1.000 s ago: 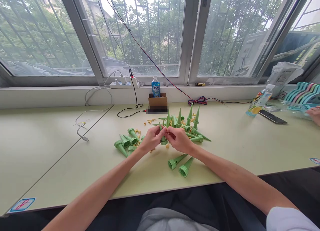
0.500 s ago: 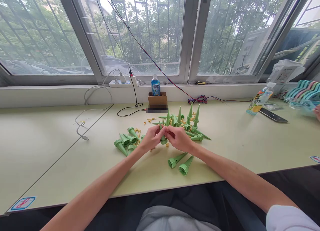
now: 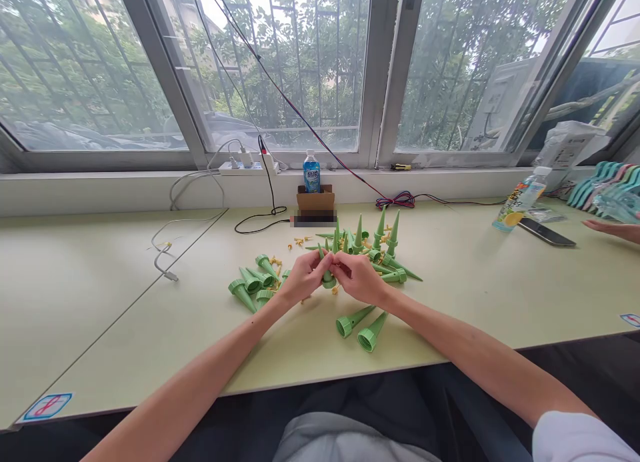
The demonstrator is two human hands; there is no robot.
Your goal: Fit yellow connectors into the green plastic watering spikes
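My left hand (image 3: 304, 279) grasps a green cone (image 3: 328, 283) between my hands, its long axis near upright, tip up; my right hand (image 3: 362, 278) bunches close beside it, holding what I cannot tell.

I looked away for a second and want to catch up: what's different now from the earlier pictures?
At the right edge, a co-worker's hand drew back, then came further left into view, now flat beside the hangers; whether it let go of anything is unclear. The person's left hand still holds a green cone, with the right hand at it as before.
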